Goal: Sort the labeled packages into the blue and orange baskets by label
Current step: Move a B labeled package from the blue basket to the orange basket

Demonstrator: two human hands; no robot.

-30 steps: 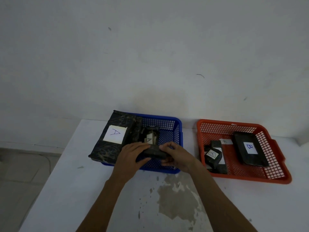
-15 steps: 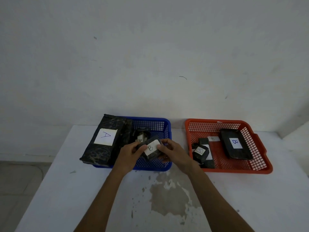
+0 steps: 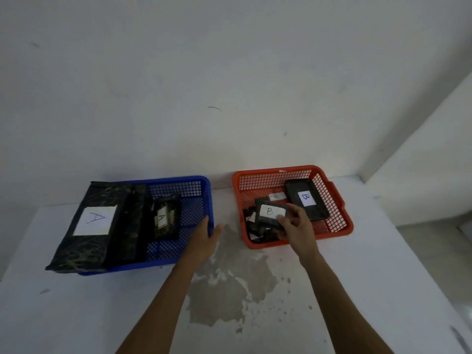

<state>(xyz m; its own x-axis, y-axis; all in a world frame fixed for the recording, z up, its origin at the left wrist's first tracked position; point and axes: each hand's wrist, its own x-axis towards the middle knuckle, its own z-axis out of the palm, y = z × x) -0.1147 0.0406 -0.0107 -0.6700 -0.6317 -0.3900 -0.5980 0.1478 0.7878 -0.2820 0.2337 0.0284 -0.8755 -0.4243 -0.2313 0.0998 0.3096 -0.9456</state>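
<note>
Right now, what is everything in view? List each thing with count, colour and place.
blue basket: one, blue, left on the table.
large A package: one, black with a white label, lying over the blue basket's left rim.
small A package: one, black with a white label, inside the blue basket.
orange basket: one, orange, right on the table.
flat B package: one, black with a white label, leaning at the orange basket's back right.
held B package: one, black with a white label, over the orange basket's front left, above other dark packages too jumbled to count.
table: one, white with a worn patch.
left hand: open, at the blue basket's right front corner.
right hand: fingers gripping the held B package.
</note>
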